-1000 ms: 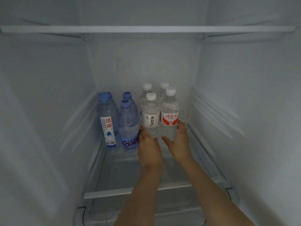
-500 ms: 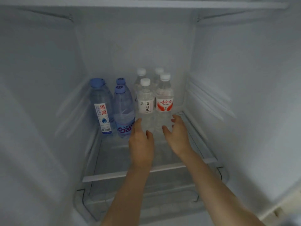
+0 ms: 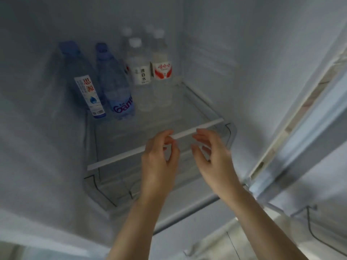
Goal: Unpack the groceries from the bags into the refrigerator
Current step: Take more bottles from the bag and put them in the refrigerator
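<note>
Both hands hang empty in front of the glass shelf [image 3: 187, 113] inside the refrigerator [image 3: 262, 53]. The left hand [image 3: 159, 162] and right hand [image 3: 212, 158] each have a loose, open grip with fingers lightly curled, touching nothing. The water bottles [image 3: 131, 76] stand upright at the back of the shelf, blue ones left, clear ones right, well apart from the hands.

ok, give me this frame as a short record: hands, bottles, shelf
left hand: empty, fingers loosely curled, over shelf front edge
right hand: empty, fingers loosely curled, beside left hand
bottles: upright at shelf back; blue-capped to the left, white-capped to the right
shelf: glass, white front strip, bare in front of bottles
contact: neither hand touches a bottle
</note>
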`<state>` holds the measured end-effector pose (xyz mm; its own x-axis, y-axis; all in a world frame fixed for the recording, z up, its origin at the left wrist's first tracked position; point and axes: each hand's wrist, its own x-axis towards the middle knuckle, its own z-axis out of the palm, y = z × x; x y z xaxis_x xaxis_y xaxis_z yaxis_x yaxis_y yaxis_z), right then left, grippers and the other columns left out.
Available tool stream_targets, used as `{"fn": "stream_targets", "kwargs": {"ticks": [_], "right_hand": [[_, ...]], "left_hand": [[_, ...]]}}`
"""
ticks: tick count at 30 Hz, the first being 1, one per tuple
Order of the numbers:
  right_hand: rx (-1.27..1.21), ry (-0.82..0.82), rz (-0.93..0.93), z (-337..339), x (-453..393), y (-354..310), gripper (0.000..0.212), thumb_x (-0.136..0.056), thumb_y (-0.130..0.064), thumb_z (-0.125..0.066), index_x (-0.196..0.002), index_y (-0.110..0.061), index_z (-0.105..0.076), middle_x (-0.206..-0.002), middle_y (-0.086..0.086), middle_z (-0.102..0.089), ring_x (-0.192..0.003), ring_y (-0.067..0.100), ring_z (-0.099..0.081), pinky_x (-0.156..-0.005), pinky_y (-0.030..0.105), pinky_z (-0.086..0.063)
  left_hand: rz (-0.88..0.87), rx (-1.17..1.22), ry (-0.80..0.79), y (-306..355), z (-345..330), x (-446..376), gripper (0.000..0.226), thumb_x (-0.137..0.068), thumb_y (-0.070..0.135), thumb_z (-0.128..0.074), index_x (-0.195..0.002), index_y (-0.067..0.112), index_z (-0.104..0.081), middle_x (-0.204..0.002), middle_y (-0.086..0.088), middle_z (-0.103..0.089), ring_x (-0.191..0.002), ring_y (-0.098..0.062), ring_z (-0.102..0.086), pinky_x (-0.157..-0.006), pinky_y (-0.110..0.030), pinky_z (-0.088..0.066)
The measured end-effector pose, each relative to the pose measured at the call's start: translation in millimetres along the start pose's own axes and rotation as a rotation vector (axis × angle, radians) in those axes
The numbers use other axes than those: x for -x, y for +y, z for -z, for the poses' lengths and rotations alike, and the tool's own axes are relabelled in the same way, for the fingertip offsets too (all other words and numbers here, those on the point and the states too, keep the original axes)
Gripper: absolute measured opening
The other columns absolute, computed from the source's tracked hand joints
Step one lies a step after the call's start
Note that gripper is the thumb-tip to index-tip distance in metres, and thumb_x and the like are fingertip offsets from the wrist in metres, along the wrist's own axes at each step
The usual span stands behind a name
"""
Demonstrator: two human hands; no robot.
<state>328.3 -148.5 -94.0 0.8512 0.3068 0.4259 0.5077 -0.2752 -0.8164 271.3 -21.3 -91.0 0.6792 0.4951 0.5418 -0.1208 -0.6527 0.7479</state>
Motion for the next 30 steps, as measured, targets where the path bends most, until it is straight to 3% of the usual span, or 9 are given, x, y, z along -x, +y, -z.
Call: {"fn": "stream_targets", "kwargs": {"ticks": [2, 8, 11, 16, 21, 26, 30], "right_hand": [[0.028, 0.046, -0.005, 9.9, 31.2, 2.5, 0.036, -0.090, -0.012, -0.063, -0.125, -0.011, -0.054, -0.113, 0.000, -0.065, -0.110, 0.008, -0.061, -0.096, 0.037, -0.051], [0.089, 0.125, -0.181, 45.9, 128.1, 18.7, 0.033, -0.092, -0.012, -0.060, -0.124, -0.010, -0.054, -0.115, -0.003, -0.064, -0.112, 0.006, -0.060, -0.096, 0.038, -0.051], [0.148, 0.170, -0.254, 67.4, 174.4, 26.4, 0.031, -0.092, -0.010, -0.060, -0.123, -0.009, -0.055, -0.115, -0.002, -0.064, -0.111, 0.008, -0.061, -0.094, 0.040, -0.053], [0.228, 0.203, -0.459, 102.6, 248.4, 27.4, 0.029, -0.094, -0.013, -0.056, -0.123, -0.017, -0.054, -0.116, -0.009, -0.061, -0.110, 0.003, -0.058, -0.097, 0.031, -0.050], [0.273, 0.296, -0.667, 145.3, 337.9, 31.1, 0.032, -0.094, -0.015, -0.057, -0.124, -0.023, -0.053, -0.118, -0.016, -0.059, -0.112, -0.001, -0.056, -0.099, 0.024, -0.047], [0.311, 0.411, -0.799, 195.5, 424.8, 31.6, 0.030, -0.092, -0.014, -0.059, -0.122, -0.020, -0.054, -0.115, -0.011, -0.062, -0.109, 0.001, -0.058, -0.097, 0.023, -0.048], [0.332, 0.449, -0.887, 241.0, 499.6, 35.3, 0.031, -0.092, -0.012, -0.059, -0.121, -0.021, -0.055, -0.111, -0.015, -0.061, -0.107, -0.001, -0.058, -0.095, 0.029, -0.051]], "left_hand": [[-0.038, 0.023, -0.083, 4.6, -0.8, 24.6, 0.026, -0.091, 0.011, -0.062, -0.116, 0.014, -0.063, -0.097, 0.000, -0.068, -0.087, -0.008, -0.063, -0.079, -0.010, -0.046], [-0.127, 0.075, -0.329, 6.8, -14.6, 94.6, 0.026, -0.091, 0.009, -0.061, -0.117, 0.011, -0.063, -0.098, 0.000, -0.068, -0.082, -0.006, -0.064, -0.076, -0.012, -0.050], [-0.119, 0.074, -0.466, 8.4, -23.8, 129.3, 0.026, -0.090, 0.007, -0.063, -0.116, 0.012, -0.064, -0.100, 0.002, -0.066, -0.086, -0.005, -0.063, -0.082, -0.008, -0.047], [-0.147, 0.013, -0.711, 15.5, -41.5, 191.3, 0.024, -0.090, 0.016, -0.065, -0.114, 0.018, -0.066, -0.102, 0.009, -0.065, -0.090, -0.001, -0.058, -0.085, -0.002, -0.042], [-0.225, 0.038, -1.014, 48.3, -67.0, 262.8, 0.021, -0.093, 0.021, -0.061, -0.113, 0.020, -0.066, -0.103, 0.007, -0.066, -0.093, -0.004, -0.058, -0.087, -0.011, -0.045], [-0.304, 0.064, -1.218, 99.4, -101.6, 336.9, 0.022, -0.094, 0.023, -0.058, -0.115, 0.022, -0.064, -0.104, 0.011, -0.064, -0.092, 0.002, -0.052, -0.084, 0.003, -0.034], [-0.331, 0.122, -1.325, 149.6, -127.2, 403.5, 0.022, -0.093, 0.021, -0.059, -0.114, 0.023, -0.064, -0.098, 0.015, -0.063, -0.089, 0.003, -0.052, -0.084, -0.008, -0.043]]}}
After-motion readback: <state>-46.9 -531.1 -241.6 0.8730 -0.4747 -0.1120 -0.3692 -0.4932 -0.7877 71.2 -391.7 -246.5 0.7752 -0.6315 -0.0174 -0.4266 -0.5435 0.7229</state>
